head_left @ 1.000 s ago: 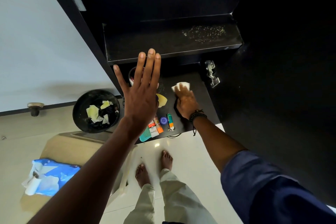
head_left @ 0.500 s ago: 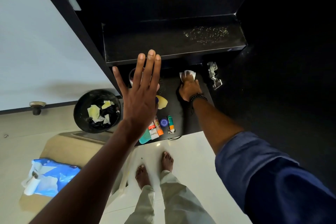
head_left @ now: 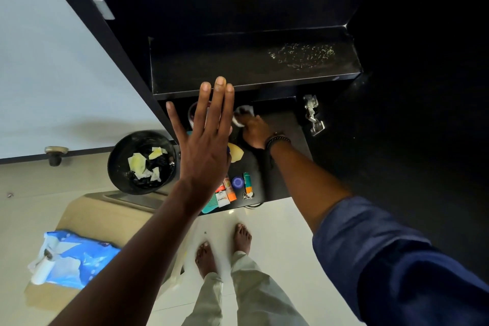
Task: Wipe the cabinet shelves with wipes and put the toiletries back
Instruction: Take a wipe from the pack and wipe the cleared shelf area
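My right hand (head_left: 254,131) presses a white wipe (head_left: 243,112) onto the lower black shelf (head_left: 291,156), far back under the upper shelf (head_left: 254,66). My left hand (head_left: 206,143) is held flat and open, fingers straight, against the cabinet's left edge, holding nothing. Toiletries lie at the front of the lower shelf: an orange tube (head_left: 229,190), a blue round cap (head_left: 237,182), a green-and-orange stick (head_left: 247,184), a teal comb (head_left: 209,205) and a yellow piece (head_left: 236,153). A round jar (head_left: 192,114) is partly hidden behind my left hand.
The upper shelf carries a patch of pale specks (head_left: 301,54) at its right. A black bin (head_left: 141,163) with used wipes stands on the floor at left. A blue wipes pack (head_left: 74,259) lies on a beige stool (head_left: 127,201). A metal hinge (head_left: 312,115) sits at right.
My right hand has slid the wipe across the lower shelf, first to the back right, then left to beside my left hand. My left hand has stayed in place.
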A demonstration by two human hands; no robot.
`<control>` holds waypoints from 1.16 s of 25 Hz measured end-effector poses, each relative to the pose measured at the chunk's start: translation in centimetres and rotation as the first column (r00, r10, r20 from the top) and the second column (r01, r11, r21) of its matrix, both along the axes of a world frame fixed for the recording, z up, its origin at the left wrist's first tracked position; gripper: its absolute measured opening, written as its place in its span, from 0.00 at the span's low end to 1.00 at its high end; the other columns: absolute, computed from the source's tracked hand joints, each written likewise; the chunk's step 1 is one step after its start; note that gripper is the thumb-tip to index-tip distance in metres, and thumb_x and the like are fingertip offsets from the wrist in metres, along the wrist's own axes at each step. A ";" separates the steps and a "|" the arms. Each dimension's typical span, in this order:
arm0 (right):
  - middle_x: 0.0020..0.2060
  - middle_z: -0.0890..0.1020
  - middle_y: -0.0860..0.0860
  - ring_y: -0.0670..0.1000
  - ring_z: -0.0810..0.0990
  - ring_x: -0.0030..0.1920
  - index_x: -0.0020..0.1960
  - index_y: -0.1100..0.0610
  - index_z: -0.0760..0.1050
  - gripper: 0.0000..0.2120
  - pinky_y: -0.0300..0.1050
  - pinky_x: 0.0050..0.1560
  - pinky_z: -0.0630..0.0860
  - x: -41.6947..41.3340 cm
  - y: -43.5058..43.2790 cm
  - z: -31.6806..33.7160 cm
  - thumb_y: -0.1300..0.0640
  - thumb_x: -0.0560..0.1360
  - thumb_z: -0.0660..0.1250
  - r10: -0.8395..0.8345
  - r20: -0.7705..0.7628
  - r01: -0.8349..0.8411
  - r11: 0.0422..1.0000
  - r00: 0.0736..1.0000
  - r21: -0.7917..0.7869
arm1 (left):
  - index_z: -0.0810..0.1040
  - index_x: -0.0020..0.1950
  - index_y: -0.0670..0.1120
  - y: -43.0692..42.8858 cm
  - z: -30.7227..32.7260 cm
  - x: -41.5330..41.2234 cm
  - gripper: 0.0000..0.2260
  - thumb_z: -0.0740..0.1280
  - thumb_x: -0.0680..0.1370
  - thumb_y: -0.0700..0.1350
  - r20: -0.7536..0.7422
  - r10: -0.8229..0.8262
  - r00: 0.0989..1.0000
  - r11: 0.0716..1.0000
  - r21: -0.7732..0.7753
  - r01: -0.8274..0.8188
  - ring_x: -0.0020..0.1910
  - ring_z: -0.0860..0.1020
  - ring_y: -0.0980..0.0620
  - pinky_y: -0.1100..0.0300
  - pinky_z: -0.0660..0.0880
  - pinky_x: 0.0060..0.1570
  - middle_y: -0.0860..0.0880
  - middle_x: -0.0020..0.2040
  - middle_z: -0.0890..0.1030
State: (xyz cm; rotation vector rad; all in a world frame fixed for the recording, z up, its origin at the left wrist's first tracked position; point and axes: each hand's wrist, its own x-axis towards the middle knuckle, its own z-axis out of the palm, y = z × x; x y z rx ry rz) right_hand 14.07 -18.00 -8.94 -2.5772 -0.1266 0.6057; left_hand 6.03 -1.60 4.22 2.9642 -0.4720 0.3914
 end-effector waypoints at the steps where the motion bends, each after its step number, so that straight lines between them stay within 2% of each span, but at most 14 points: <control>1: 0.77 0.58 0.55 0.53 0.55 0.77 0.76 0.56 0.58 0.29 0.51 0.75 0.50 -1.3 0.3 -0.3 0.65 0.76 0.58 0.106 0.030 -0.105 0.994 0.994 -0.015 | 0.45 0.79 0.46 0.1 0.0 0.0 0.44 0.69 0.71 0.38 -0.003 -0.002 1.000 1.000 0.002 0.002 0.78 0.43 0.47 0.29 0.50 0.68 0.47 0.79 0.45; 3: 0.77 0.58 0.52 0.51 0.55 0.77 0.76 0.54 0.58 0.29 0.53 0.75 0.50 -4.4 -1.5 -0.7 0.63 0.76 0.56 0.203 0.108 -0.198 0.979 0.973 -0.055 | 0.44 0.79 0.46 0.4 0.2 0.0 0.44 0.70 0.71 0.39 -0.008 -0.015 1.000 1.000 0.005 0.015 0.78 0.42 0.47 0.29 0.49 0.68 0.48 0.79 0.45; 5: 0.76 0.61 0.53 0.52 0.59 0.76 0.75 0.55 0.61 0.29 0.54 0.75 0.52 -6.9 -4.9 -1.1 0.58 0.74 0.51 0.092 0.215 -0.073 0.993 0.972 -0.094 | 0.45 0.79 0.46 0.6 0.3 0.0 0.41 0.67 0.74 0.39 -0.012 -0.039 0.999 0.999 -0.002 0.039 0.78 0.42 0.47 0.29 0.49 0.68 0.48 0.79 0.45; 8: 0.68 0.69 0.68 0.68 0.68 0.69 0.67 0.71 0.68 0.25 0.61 0.70 0.62 -6.4 -7.8 -1.5 0.61 0.73 0.56 -0.229 0.267 0.272 0.952 0.936 -0.138 | 0.45 0.79 0.46 0.3 0.3 -0.1 0.41 0.66 0.73 0.37 -0.009 -0.029 1.000 0.999 -0.026 0.028 0.78 0.42 0.47 0.29 0.49 0.69 0.47 0.79 0.46; 10: 0.63 0.71 0.73 0.72 0.71 0.65 0.62 0.75 0.71 0.23 0.64 0.67 0.66 -4.8 -4.9 -1.6 0.65 0.70 0.59 -0.157 0.211 0.186 0.975 0.965 -0.123 | 0.45 0.78 0.45 0.0 0.1 -0.1 0.43 0.68 0.71 0.37 -0.009 -0.012 1.000 1.000 -0.028 0.011 0.78 0.43 0.47 0.30 0.49 0.69 0.47 0.79 0.46; 13: 0.73 0.65 0.59 0.56 0.63 0.73 0.72 0.59 0.67 0.27 0.52 0.74 0.57 -5.3 -2.7 -1.4 0.68 0.73 0.56 0.216 0.165 -0.214 0.976 0.962 -0.034 | 0.45 0.79 0.46 0.1 0.1 -0.1 0.42 0.68 0.72 0.37 -0.013 -0.014 1.000 0.999 -0.030 0.013 0.78 0.42 0.47 0.30 0.49 0.69 0.47 0.79 0.46; 14: 0.74 0.63 0.55 0.53 0.62 0.74 0.73 0.56 0.66 0.29 0.50 0.75 0.55 -5.4 -3.9 -1.4 0.69 0.73 0.57 0.255 0.165 -0.251 0.967 0.953 -0.043 | 0.45 0.79 0.46 0.2 0.2 -0.1 0.42 0.68 0.73 0.37 -0.019 -0.029 0.999 0.999 -0.029 0.028 0.78 0.42 0.47 0.30 0.49 0.69 0.47 0.79 0.46; 16: 0.75 0.63 0.53 0.55 0.62 0.75 0.74 0.55 0.64 0.31 0.48 0.76 0.56 -5.7 -7.0 -0.9 0.69 0.72 0.59 0.097 0.195 -0.077 0.991 0.976 -0.107 | 0.46 0.79 0.46 0.5 0.3 0.0 0.42 0.68 0.72 0.37 -0.020 -0.053 0.998 0.998 -0.026 0.052 0.78 0.41 0.48 0.31 0.50 0.69 0.48 0.79 0.45; 19: 0.76 0.54 0.61 0.61 0.52 0.77 0.76 0.64 0.54 0.32 0.49 0.77 0.49 -3.7 -8.7 -0.5 0.66 0.74 0.60 -0.186 0.168 0.220 0.951 0.968 -0.219 | 0.46 0.78 0.45 0.5 0.3 0.0 0.43 0.69 0.70 0.36 -0.020 -0.050 0.999 0.998 -0.044 0.049 0.78 0.41 0.47 0.33 0.49 0.71 0.47 0.79 0.46; 21: 0.76 0.47 0.64 0.63 0.45 0.77 0.76 0.67 0.47 0.34 0.52 0.77 0.45 -0.9 -7.1 -0.3 0.60 0.77 0.61 -0.276 0.037 0.275 0.922 0.960 -0.271 | 0.47 0.78 0.45 0.3 0.3 0.0 0.42 0.68 0.70 0.36 -0.020 -0.048 0.999 0.997 -0.062 0.047 0.78 0.42 0.47 0.36 0.48 0.73 0.46 0.79 0.47; 23: 0.76 0.45 0.64 0.63 0.43 0.77 0.76 0.66 0.47 0.35 0.52 0.77 0.43 0.9 -4.8 -0.4 0.59 0.77 0.61 -0.174 -0.055 0.158 0.963 0.983 -0.217 | 0.47 0.78 0.45 0.3 0.2 -0.2 0.40 0.66 0.72 0.36 -0.028 -0.061 0.998 0.996 -0.063 0.059 0.78 0.42 0.47 0.37 0.48 0.73 0.46 0.79 0.47; 26: 0.76 0.58 0.57 0.57 0.58 0.76 0.76 0.55 0.59 0.32 0.51 0.76 0.56 -1.2 -1.2 0.0 0.58 0.72 0.61 0.034 -0.026 -0.035 0.999 0.999 -0.036 | 0.46 0.78 0.45 0.5 0.2 0.0 0.42 0.68 0.71 0.36 -0.035 -0.068 0.997 0.996 -0.061 0.066 0.78 0.41 0.47 0.38 0.48 0.74 0.46 0.79 0.46; 28: 0.74 0.65 0.52 0.53 0.64 0.73 0.73 0.51 0.65 0.29 0.46 0.74 0.58 -4.3 -1.6 0.4 0.60 0.73 0.61 0.025 0.090 -0.019 0.997 0.996 -0.069 | 0.46 0.78 0.45 0.5 0.3 0.0 0.45 0.69 0.69 0.35 -0.043 -0.064 0.997 0.996 -0.067 0.061 0.77 0.40 0.48 0.38 0.48 0.74 0.47 0.79 0.45; 29: 0.73 0.67 0.53 0.54 0.65 0.72 0.72 0.53 0.67 0.27 0.45 0.74 0.58 -5.4 -2.9 0.3 0.61 0.73 0.62 -0.045 0.179 0.067 0.991 0.983 -0.119 | 0.46 0.78 0.45 0.6 0.4 -0.1 0.45 0.70 0.69 0.35 -0.045 -0.063 0.997 0.995 -0.078 0.059 0.77 0.40 0.48 0.38 0.48 0.74 0.47 0.79 0.45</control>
